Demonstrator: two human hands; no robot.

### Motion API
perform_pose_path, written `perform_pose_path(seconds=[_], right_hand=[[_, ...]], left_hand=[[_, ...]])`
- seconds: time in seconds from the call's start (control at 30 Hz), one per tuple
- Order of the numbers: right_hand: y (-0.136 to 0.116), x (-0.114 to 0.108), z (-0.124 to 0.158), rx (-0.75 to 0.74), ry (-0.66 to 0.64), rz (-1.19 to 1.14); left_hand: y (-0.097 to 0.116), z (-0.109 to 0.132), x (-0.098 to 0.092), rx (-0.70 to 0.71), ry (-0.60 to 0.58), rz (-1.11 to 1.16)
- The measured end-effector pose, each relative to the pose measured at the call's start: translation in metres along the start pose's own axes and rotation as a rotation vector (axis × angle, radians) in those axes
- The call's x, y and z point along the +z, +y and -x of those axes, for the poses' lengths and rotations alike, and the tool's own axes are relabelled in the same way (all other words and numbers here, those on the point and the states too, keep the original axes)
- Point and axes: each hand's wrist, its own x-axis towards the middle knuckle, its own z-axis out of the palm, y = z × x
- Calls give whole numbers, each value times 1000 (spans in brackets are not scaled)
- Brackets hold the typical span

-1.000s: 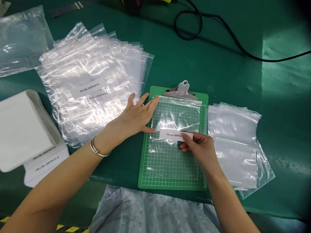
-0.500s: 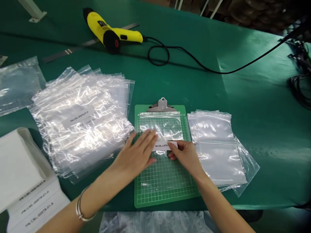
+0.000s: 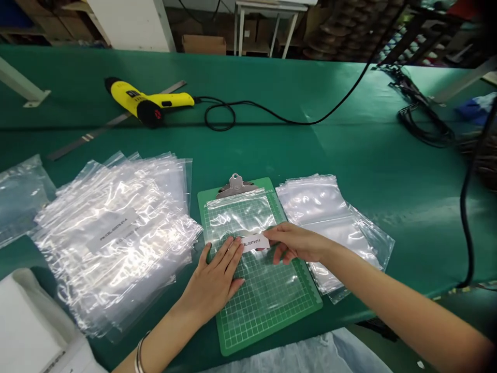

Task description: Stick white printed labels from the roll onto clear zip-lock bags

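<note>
A clear zip bag (image 3: 236,215) lies on a green gridded clipboard (image 3: 272,316), its top under the metal clip (image 3: 235,185). A white printed label (image 3: 255,242) sits on the bag. My left hand (image 3: 215,280) lies flat with fingers stretched out, fingertips on the label's left end. My right hand (image 3: 293,242) rests at the label's right end, its thumb and fingers closed on that edge.
A big heap of labelled clear bags (image 3: 112,233) lies left of the clipboard, a smaller stack of plain bags (image 3: 330,217) to the right. A yellow heat gun (image 3: 143,103) with black cord (image 3: 248,111) lies at the back. A white box (image 3: 23,326) is at bottom left.
The camera has tilted up, showing more of the table's far side. My left hand slid down and back along the bag to the label. My right hand stays at the label's right end.
</note>
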Motion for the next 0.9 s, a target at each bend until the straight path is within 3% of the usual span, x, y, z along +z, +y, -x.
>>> perform_pose_path(seconds=[0.13, 0.23, 0.33, 0.43, 0.5, 0.57, 0.63, 0.77, 0.9], right_hand=[[-22, -21, 14, 136, -9, -111], [-25, -26, 23, 88, 9, -35], [-4, -1, 22, -140, 189, 280], [33, 41, 10, -535, 390, 833], [56, 65, 1, -645, 484, 1116], [72, 74, -6, -633, 581, 1258], [80, 69, -7, -581, 671, 1329], [87, 37, 0, -507, 815, 1410], [92, 18, 3, -498, 888, 1455]], left_hand=[[-1, 2, 10, 11, 111, 10], [0, 3, 14, 10, 167, -5], [0, 3, 15, 10, 184, -16], [-1, 2, 14, 21, 207, -33], [-1, 1, 13, 30, 229, -51], [-2, 0, 13, 34, 233, -62], [-2, 1, 14, 34, 214, -52], [0, 4, 14, 30, 174, -13], [-3, -3, 2, 17, 123, 83]])
